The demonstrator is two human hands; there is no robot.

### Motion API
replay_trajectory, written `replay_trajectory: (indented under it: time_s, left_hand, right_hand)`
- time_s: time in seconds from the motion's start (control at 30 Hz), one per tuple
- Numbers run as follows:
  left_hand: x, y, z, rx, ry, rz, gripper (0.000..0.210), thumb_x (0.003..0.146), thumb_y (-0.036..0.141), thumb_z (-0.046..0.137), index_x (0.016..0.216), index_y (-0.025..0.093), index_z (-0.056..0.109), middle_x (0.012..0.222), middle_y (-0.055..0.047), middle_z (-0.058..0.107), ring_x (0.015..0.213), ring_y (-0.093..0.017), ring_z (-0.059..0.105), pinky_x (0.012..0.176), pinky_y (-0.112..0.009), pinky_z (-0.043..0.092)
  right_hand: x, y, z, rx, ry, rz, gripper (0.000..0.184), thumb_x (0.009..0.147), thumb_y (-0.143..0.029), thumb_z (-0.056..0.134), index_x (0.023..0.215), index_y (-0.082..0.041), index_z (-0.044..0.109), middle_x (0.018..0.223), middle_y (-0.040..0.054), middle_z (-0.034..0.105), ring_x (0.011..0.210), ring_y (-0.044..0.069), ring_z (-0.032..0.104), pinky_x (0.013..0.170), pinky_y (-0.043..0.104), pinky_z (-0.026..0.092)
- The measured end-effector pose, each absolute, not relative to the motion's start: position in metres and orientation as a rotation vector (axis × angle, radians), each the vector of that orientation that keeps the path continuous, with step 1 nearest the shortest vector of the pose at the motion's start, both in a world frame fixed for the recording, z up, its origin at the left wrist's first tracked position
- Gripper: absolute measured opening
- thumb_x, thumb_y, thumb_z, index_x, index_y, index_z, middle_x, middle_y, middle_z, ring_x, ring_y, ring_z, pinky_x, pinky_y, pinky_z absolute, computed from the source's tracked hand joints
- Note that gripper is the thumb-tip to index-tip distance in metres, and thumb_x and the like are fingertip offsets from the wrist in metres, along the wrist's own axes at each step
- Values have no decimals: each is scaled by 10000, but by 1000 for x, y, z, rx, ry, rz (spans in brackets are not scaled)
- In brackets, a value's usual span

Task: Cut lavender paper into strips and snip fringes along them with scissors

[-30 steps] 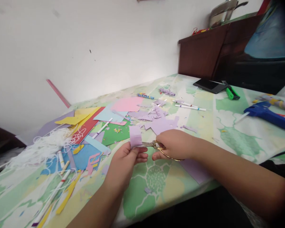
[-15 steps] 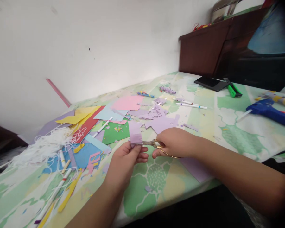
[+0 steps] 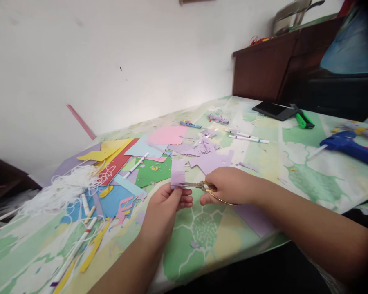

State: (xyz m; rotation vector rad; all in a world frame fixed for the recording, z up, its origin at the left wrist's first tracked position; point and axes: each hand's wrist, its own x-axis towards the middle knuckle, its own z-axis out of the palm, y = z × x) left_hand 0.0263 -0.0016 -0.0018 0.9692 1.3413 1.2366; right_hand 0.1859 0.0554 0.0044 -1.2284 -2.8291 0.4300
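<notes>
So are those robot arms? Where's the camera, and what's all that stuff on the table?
No, they belong to a person working with bare hands. The camera sits on that person's head, looking forward and down. The left hand pinches a small piece of lilac paper with little cuts in it. The right hand holds metal scissors, their blades close to that paper. On the flowery tablecloth lie sheets of coloured paper, a tangle of white string, some white pens and a blue tool.
</notes>
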Motion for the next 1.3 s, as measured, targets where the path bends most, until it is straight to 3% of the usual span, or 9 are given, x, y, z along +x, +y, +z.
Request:
replay_trajectory:
  time_s: [0.3, 0.57, 0.77, 1.3]
  left_hand:
    - [24, -4, -1, 1131, 1495, 1129, 162, 685, 292, 459, 678, 139, 514, 641, -11, 578, 444, -77, 516, 450, -214, 432]
    - [24, -3, -3, 1269, 1590, 1056, 151, 686, 286, 453, 709, 161, 536, 693, -11, 583, 490, -87, 521, 476, -216, 422]
    - [23, -6, 3, 1331, 1701, 1098, 200, 697, 336, 433, 664, 175, 545, 463, 38, 511, 465, -80, 487, 492, -193, 377]
    - [22, -8, 2, 1358, 1579, 1152, 181, 712, 286, 427, 625, 164, 528, 486, 38, 533, 455, -81, 503, 482, -203, 389]
  right_hand:
    - [188, 53, 5, -1226, -2845, 498, 569, 592, -676, 286, 645, -170, 542, 550, 25, 525, 455, 108, 414, 414, 213, 226]
    - [187, 54, 4, -1150, -2855, 455, 578, 607, -676, 250, 623, -171, 530, 510, 19, 500, 434, 104, 392, 400, 210, 217]
    - [188, 55, 4, -1096, -2843, 465, 584, 613, -676, 234, 618, -168, 523, 513, 15, 501, 419, 93, 376, 387, 204, 213]
    - [186, 54, 2, -1070, -2839, 516, 547, 625, -652, 278, 625, -161, 520, 509, 13, 483, 434, 93, 367, 411, 213, 218]
